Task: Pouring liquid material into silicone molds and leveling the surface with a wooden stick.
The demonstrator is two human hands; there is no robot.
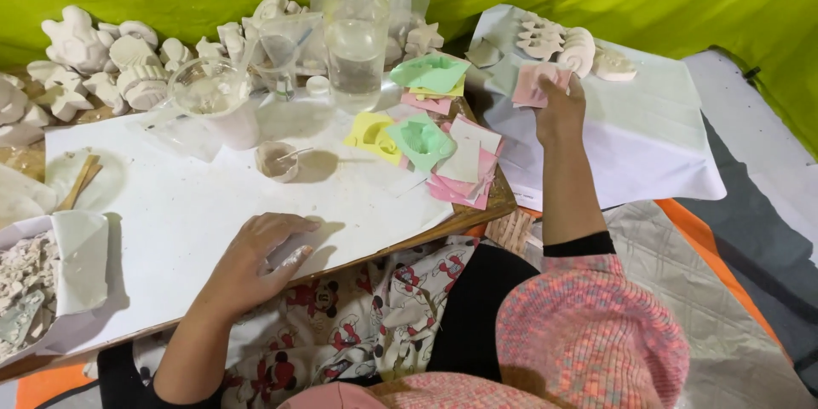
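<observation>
2 hands are at work over a low bench (213,230) covered in white paper. The right hand (561,111) reaches out past the bench edge to a white sheet (648,136) on the floor, its grip pinching a pink mould (535,83) by its lower edge; the mould sits just in front of a row of white plaster casts (567,44) lying on that sheet. The left hand (260,260) rests palm-down on the white paper near the bench's front edge, fingers loosely spread and holding nothing, the fingertips smeared white.

Beyond the left hand stands a small cup (278,162) of pale mix with a stick in it, then a clear plastic cup (213,98) and a clear bottle (356,34) part-filled with water. A loose stack of green, yellow and pink moulds (434,141) lies at the bench's right end. More white plaster figures (102,64) crowd the far left, and a tray of broken plaster bits (30,281) sits at the left edge.
</observation>
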